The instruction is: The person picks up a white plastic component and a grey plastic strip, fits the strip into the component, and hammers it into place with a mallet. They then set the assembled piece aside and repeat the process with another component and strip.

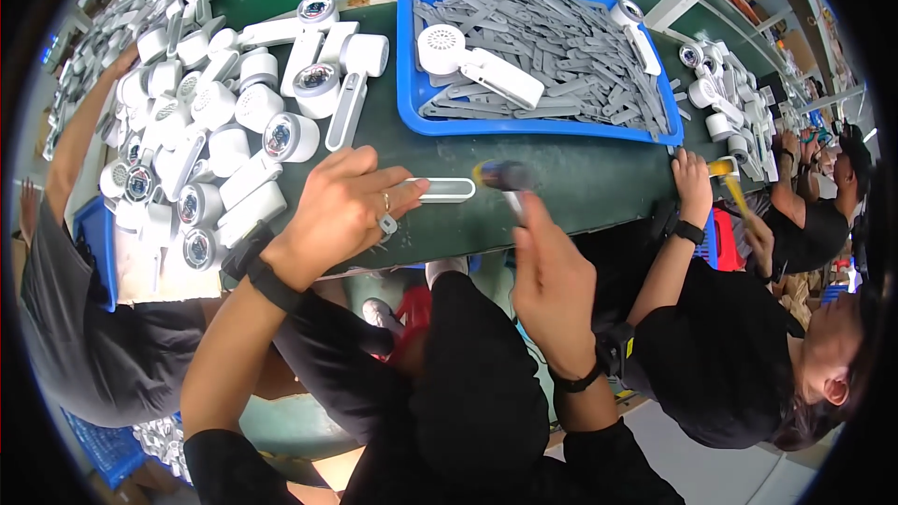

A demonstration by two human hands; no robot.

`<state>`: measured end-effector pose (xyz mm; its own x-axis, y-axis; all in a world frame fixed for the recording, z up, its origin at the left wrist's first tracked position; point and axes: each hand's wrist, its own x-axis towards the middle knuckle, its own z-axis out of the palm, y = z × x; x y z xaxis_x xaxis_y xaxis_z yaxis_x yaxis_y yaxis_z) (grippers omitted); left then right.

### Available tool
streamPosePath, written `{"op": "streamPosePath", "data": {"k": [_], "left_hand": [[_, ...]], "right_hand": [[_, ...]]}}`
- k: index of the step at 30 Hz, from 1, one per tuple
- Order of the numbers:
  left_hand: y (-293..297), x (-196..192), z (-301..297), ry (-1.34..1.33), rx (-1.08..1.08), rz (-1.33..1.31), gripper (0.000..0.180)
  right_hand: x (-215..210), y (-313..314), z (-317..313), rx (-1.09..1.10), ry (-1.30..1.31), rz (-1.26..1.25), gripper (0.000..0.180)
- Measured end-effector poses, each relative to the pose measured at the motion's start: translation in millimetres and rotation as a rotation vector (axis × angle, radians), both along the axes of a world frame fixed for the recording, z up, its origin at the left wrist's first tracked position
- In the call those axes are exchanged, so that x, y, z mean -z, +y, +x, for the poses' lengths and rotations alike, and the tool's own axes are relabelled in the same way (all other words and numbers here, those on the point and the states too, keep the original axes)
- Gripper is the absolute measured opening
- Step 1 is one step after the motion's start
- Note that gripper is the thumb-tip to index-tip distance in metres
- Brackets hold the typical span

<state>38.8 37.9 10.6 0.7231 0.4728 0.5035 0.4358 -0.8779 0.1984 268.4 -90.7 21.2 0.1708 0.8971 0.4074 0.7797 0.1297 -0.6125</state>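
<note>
My left hand is closed on a white handheld device lying on the green tabletop. Its long handle with a grey inlay sticks out to the right past my fingers; the rest is hidden under the hand. A small grey piece shows below my ringed finger, and what it belongs to cannot be made out. My right hand grips a small hammer by its handle. The hammer's head is smeared by motion and hovers just beyond the right end of the white handle.
A blue tray beyond my hands holds many grey strips and a few white devices. White round-headed devices pile up at left. Another worker's hand is at right, near a yellow-headed hammer. A further worker's arm reaches in at left.
</note>
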Motion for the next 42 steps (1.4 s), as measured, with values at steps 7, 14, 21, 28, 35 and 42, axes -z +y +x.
{"op": "streamPosePath", "data": {"k": [7, 14, 21, 28, 35, 42], "left_hand": [[-6, 0, -3, -0.056, -0.035, -0.044, 0.026], [-2, -2, -11, -0.039, -0.189, -0.133, 0.038], [-3, 5, -12, -0.047, -0.204, -0.161, 0.033], [11, -26, 2, 0.142, 0.166, -0.167, 0.028], [-3, -45, -32, 0.191, 0.076, -0.185, 0.026], [-96, 3, -46, -0.073, -0.694, -0.065, 0.052]], "right_hand": [[8, 4, -6, -0.043, -0.203, -0.078, 0.037], [-15, 9, -17, -0.071, -0.281, -0.205, 0.036], [-15, 19, -25, -0.148, -0.193, -0.274, 0.034], [-14, 3, 6, -0.073, 0.354, -0.278, 0.042], [-11, 0, 16, -0.098, 0.482, -0.333, 0.044], [-15, 20, -3, -0.318, 0.273, -0.356, 0.035]]}}
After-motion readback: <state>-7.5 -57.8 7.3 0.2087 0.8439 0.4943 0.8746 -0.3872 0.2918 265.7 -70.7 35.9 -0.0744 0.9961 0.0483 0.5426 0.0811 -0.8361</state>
